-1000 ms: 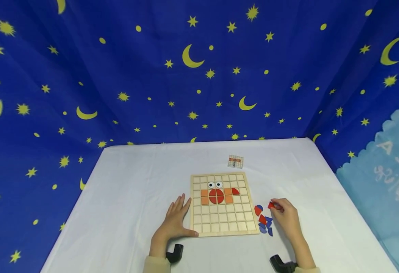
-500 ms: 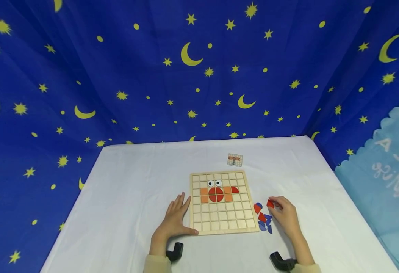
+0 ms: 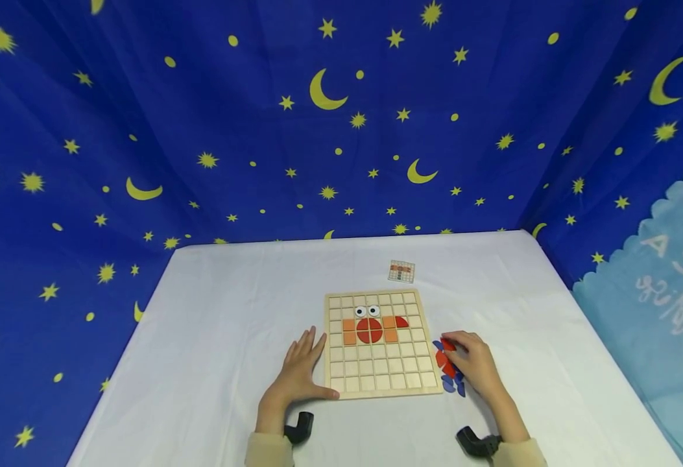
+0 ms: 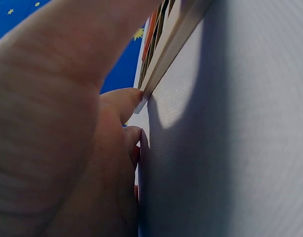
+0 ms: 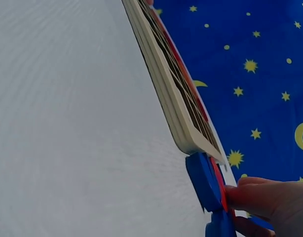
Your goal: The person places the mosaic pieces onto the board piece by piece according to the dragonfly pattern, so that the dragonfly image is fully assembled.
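My left hand (image 3: 298, 373) lies spread along the left side of a wooden grid board (image 3: 376, 370), its thumb on the near left corner. In the left wrist view, a fingertip touches the edge of the board (image 4: 166, 47). On the board sit a red circle (image 3: 370, 331) made of quarter pieces, orange squares (image 3: 349, 331), two eye pieces (image 3: 367, 311) and a red quarter piece (image 3: 402, 322). Right of the board, my right hand (image 3: 475, 364) pinches a red quarter-circle piece (image 3: 447, 344) between thumb and fingers, low over the loose pieces.
Loose red pieces (image 3: 441, 359) and several blue pieces (image 3: 448, 384) lie against the board's right edge, partly hidden by the right hand. A small pattern card (image 3: 402, 271) lies beyond the board on the white table (image 3: 248, 305). A blue starry cloth (image 3: 259, 130) hangs behind.
My right hand has moved left with the red quarter-circle piece, from beside the loose pieces to over them. My left hand stays at the board's edge. The head view has tilted slightly.
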Motion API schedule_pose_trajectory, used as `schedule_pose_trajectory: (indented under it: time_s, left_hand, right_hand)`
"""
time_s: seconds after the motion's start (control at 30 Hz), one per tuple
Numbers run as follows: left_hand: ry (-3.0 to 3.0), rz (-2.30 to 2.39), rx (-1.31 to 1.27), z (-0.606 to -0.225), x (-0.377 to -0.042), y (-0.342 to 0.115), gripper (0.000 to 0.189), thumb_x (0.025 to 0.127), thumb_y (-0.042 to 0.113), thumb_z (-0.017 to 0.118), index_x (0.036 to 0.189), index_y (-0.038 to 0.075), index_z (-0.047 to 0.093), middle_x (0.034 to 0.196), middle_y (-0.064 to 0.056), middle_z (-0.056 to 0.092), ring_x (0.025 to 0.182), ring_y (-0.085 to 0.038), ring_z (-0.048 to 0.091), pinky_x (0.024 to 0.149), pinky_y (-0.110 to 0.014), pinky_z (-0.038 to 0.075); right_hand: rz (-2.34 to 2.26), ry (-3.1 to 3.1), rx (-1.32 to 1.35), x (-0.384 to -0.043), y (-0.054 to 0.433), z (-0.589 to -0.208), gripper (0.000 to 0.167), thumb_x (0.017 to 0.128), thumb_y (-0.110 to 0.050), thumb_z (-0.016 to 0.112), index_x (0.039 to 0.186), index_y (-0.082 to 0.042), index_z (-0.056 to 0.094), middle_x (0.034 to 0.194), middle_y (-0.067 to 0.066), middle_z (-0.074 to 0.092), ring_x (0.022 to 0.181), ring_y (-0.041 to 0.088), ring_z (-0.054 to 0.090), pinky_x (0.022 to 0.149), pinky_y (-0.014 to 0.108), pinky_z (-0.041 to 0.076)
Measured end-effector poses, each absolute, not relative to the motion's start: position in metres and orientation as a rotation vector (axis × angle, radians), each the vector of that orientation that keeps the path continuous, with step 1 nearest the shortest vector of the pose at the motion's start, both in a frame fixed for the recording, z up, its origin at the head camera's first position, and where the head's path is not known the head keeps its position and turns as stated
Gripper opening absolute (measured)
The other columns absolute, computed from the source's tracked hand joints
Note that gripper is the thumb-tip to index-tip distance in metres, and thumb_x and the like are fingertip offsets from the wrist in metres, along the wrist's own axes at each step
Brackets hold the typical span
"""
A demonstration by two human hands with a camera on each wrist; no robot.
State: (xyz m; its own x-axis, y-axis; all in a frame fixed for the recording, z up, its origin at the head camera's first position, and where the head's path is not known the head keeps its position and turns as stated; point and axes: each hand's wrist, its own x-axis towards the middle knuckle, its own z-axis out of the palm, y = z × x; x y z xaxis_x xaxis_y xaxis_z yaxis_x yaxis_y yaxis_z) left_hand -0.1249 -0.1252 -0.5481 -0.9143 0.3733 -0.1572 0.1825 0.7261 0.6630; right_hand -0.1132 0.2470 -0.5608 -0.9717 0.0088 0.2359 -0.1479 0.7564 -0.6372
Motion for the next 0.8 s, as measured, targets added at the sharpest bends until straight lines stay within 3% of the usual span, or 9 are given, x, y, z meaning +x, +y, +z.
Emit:
schedule_pose_trajectory:
  time_s: [0.2, 0.43, 0.63, 0.8]
  left_hand:
    - [2.650, 0.986, 0.449, -0.549, -0.123, -0.126, 0.124, 0.052, 0.046, 0.089, 0.151, 0.007, 0.024, 0.160, -0.019, 0.009, 0.148, -0.039, 0.006, 0.120, -0.056, 0.004]
    - [2.646, 0.977, 0.437, -0.546, -0.124, -0.130, 0.124, 0.053, 0.047, 0.089, 0.151, 0.007, 0.024, 0.160, -0.018, 0.008, 0.149, -0.037, 0.005, 0.120, -0.055, 0.003]
    - [2.657, 0.954, 0.435, -0.545, -0.126, -0.131, 0.124, 0.054, 0.047, 0.088, 0.151, 0.008, 0.023, 0.161, -0.017, 0.008, 0.149, -0.036, 0.005, 0.121, -0.054, 0.003]
    - [2.647, 0.941, 0.452, -0.545, -0.125, -0.129, 0.124, 0.055, 0.048, 0.088, 0.151, 0.008, 0.022, 0.161, -0.017, 0.007, 0.149, -0.036, 0.005, 0.121, -0.054, 0.004]
  right_hand:
    - [1.032, -2.749, 0.098, -0.115, 0.248, -0.560, 0.034, 0.076, -0.004, 0.076, 0.109, -0.001, 0.069, 0.104, 0.013, 0.071, 0.098, 0.029, 0.064, 0.086, 0.048, 0.053]
    - [1.102, -2.650, 0.102, -0.122, 0.231, -0.545, 0.036, 0.073, -0.003, 0.079, 0.107, -0.001, 0.069, 0.094, 0.010, 0.070, 0.080, 0.019, 0.062, 0.070, 0.026, 0.053]
    - [1.182, -2.695, 0.393, -0.141, 0.196, -0.540, 0.032, 0.076, -0.004, 0.077, 0.106, 0.001, 0.068, 0.096, 0.010, 0.070, 0.081, 0.020, 0.066, 0.071, 0.029, 0.057]
    - [1.205, -2.762, 0.380, -0.148, 0.181, -0.546, 0.029, 0.075, -0.002, 0.077, 0.103, 0.000, 0.070, 0.099, 0.012, 0.070, 0.087, 0.023, 0.068, 0.074, 0.028, 0.059]
